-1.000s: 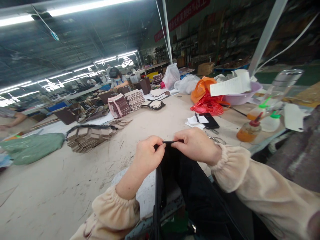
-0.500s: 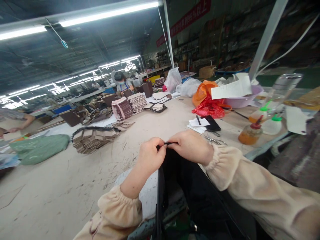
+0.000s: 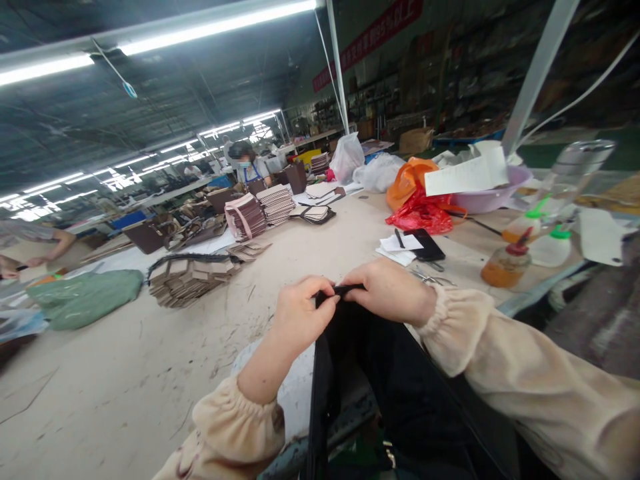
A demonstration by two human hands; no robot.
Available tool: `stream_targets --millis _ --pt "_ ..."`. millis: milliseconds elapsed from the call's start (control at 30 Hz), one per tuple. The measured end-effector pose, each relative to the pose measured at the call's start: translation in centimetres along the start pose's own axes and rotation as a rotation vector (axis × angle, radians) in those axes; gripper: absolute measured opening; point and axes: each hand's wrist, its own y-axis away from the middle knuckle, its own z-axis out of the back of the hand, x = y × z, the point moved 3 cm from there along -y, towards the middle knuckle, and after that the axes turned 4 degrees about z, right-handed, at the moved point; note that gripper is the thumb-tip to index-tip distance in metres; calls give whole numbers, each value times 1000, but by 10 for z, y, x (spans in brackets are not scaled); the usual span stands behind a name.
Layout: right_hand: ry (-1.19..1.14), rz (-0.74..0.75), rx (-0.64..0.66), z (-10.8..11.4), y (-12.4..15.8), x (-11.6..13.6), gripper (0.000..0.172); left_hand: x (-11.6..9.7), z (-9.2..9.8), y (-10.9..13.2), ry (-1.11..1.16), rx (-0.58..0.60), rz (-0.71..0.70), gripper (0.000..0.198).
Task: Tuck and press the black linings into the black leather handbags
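Both of my hands pinch the top edge of a black fabric piece (image 3: pixel 400 373), which hangs over the table's front edge toward my lap. It looks like the body of a bag, though its full shape is hidden. My left hand (image 3: pixel 303 313) grips the edge between thumb and fingers. Close beside it, my right hand (image 3: pixel 387 290) holds the same edge with its fingers curled over. A small shiny metal part (image 3: pixel 389 453) shows low on the black fabric. Beyond my right hand lie metal pliers or scissors (image 3: pixel 433 277), too small to tell which.
Bundled brown panels (image 3: pixel 193 280) and a green plastic bag (image 3: pixel 85 300) lie left on the table (image 3: pixel 150 387). Panel stacks (image 3: pixel 245 217) stand farther back. To the right are a phone (image 3: pixel 425 245), a glue bottle (image 3: pixel 505 265), a red bag (image 3: pixel 420 212) and a purple basin (image 3: pixel 517 183). Co-workers sit beyond.
The fingers of my left hand have shifted along the black edge, and more of the folded edge shows between my hands. The view has moved slightly. Both hands keep their grip.
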Motion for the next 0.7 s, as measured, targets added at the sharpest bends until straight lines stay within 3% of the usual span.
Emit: stream_targets --millis 200,467,700 --pt "44 20 -19 -1 2 1 25 -9 1 -1 -20 1 -130 14" --pt "29 5 -27 -4 1 -1 25 -12 3 -2 -128 -70 -181 10" --pt "45 21 -30 -4 0 1 27 -12 4 -3 -182 -53 -223 14"
